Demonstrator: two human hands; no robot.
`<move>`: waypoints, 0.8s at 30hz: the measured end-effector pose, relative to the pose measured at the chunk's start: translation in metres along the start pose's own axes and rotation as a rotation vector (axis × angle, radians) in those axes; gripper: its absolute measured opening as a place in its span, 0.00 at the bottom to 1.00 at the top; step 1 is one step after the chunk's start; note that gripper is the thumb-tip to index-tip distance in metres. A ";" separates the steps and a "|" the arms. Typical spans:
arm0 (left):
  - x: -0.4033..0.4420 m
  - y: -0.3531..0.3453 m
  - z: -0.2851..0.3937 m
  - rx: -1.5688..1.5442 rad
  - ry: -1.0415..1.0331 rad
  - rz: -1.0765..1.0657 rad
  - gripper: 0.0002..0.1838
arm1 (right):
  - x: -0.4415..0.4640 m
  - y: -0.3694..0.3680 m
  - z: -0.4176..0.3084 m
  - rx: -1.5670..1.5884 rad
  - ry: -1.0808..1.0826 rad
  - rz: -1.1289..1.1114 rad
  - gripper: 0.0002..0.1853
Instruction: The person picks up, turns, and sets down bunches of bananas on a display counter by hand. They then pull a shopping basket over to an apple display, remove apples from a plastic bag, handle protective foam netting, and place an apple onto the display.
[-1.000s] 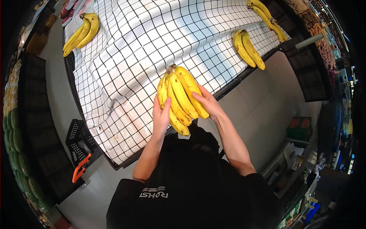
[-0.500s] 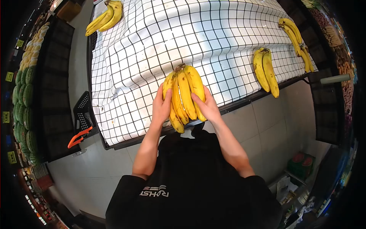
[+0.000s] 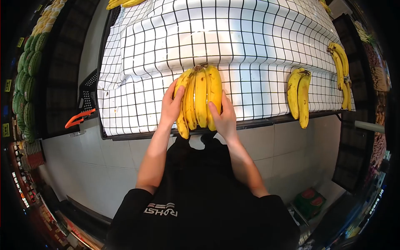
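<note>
A bunch of several yellow bananas [image 3: 201, 98] lies at the near edge of the checkered cloth [image 3: 250, 50], its stem pointing away from me and its tips over the table's dark rim. My left hand [image 3: 171, 104] grips the bunch's left side, thumb on top and fingers partly hidden. On the right side my right hand [image 3: 225, 118] holds it, with the thumb against the rightmost banana and the fingers beside it.
A pair of bananas [image 3: 298, 98] overhangs the front rim at right, with more bananas [image 3: 341, 68] beyond. Others [image 3: 125, 3] lie at the top left. A black basket [image 3: 87, 93] with an orange handle [image 3: 79, 118] stands left of the table. Watermelons [image 3: 29, 91] fill a far-left shelf.
The view has turned and shifted, so the table's front edge looks more level. The banana bunch now points straighter away from me, with both hands still around it; my right fingers show more.
</note>
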State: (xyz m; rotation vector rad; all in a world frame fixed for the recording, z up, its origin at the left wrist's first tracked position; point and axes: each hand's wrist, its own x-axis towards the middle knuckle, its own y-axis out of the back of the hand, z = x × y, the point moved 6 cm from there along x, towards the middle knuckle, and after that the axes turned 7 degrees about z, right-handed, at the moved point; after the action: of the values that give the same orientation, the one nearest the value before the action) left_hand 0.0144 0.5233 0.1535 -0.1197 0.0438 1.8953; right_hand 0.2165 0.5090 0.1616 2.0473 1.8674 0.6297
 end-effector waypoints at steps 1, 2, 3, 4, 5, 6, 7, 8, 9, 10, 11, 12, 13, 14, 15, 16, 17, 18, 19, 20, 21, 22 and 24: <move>-0.002 0.000 -0.001 -0.041 0.035 0.021 0.24 | 0.000 -0.001 0.002 -0.002 0.001 -0.016 0.37; -0.005 -0.001 -0.001 -0.042 0.040 0.036 0.24 | 0.002 -0.002 0.003 0.008 0.025 -0.021 0.37; -0.007 -0.001 0.000 -0.035 0.047 0.086 0.24 | 0.004 -0.003 0.002 0.016 0.048 -0.024 0.38; -0.010 0.001 -0.002 -0.029 0.054 0.133 0.25 | 0.005 -0.002 0.001 0.016 0.048 -0.035 0.38; -0.009 0.003 -0.007 -0.031 0.029 0.154 0.25 | 0.007 0.000 -0.003 0.023 0.061 -0.049 0.38; -0.009 0.003 -0.006 -0.035 0.031 0.157 0.25 | 0.008 0.001 -0.005 0.030 0.075 -0.059 0.38; -0.008 0.002 -0.006 -0.039 0.054 0.152 0.26 | 0.008 -0.001 -0.004 0.024 0.078 -0.062 0.38; -0.008 0.002 -0.005 -0.045 0.076 0.147 0.26 | 0.006 -0.001 -0.001 -0.026 0.081 -0.020 0.37; -0.008 0.001 -0.001 -0.052 0.075 0.151 0.26 | 0.005 -0.001 -0.001 -0.074 0.087 0.023 0.36; -0.007 -0.001 0.003 -0.063 0.089 0.120 0.27 | 0.004 -0.002 -0.004 -0.078 0.095 0.021 0.36; -0.007 -0.002 0.006 -0.072 0.100 0.088 0.28 | 0.002 0.000 -0.006 -0.115 0.069 0.053 0.34; -0.007 0.003 0.004 -0.079 0.092 0.094 0.28 | 0.001 0.000 -0.008 -0.152 0.045 0.086 0.33; -0.007 0.005 0.000 -0.066 0.085 0.051 0.28 | 0.001 0.000 -0.006 -0.151 0.045 0.114 0.30; -0.007 0.009 -0.002 -0.055 0.074 0.011 0.29 | 0.001 0.000 -0.005 -0.114 0.076 0.143 0.27; -0.014 0.016 0.001 -0.024 0.109 0.019 0.30 | -0.001 0.001 -0.003 -0.061 0.032 0.153 0.26; -0.019 0.025 0.000 -0.050 0.100 -0.007 0.30 | -0.001 0.002 -0.001 -0.007 -0.016 0.156 0.25; -0.025 0.041 -0.003 -0.009 0.051 0.011 0.30 | -0.002 0.001 0.005 0.059 -0.060 0.172 0.25; -0.033 0.057 -0.005 0.036 0.005 0.032 0.29 | -0.002 -0.001 0.010 0.126 -0.108 0.184 0.24; -0.046 0.075 -0.002 0.006 0.067 0.040 0.27 | -0.002 0.000 0.006 0.156 -0.128 0.202 0.25; -0.055 0.096 -0.003 0.015 -0.019 0.034 0.25 | -0.003 -0.004 0.013 0.302 -0.175 0.247 0.23; -0.067 0.118 -0.001 -0.056 -0.001 0.039 0.23 | -0.006 0.002 0.002 0.144 -0.071 0.353 0.22; -0.082 0.141 0.000 -0.127 0.021 0.043 0.21 | -0.017 0.002 -0.020 -0.016 0.029 0.456 0.20; -0.109 0.199 -0.001 -0.137 0.065 0.084 0.20 | -0.047 -0.023 -0.076 0.054 0.149 0.493 0.18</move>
State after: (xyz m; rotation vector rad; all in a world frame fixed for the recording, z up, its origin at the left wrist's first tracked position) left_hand -0.1387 0.3563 0.1582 -0.2773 -0.0377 1.9772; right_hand 0.1552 0.4592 0.2098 2.5839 1.4583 0.8767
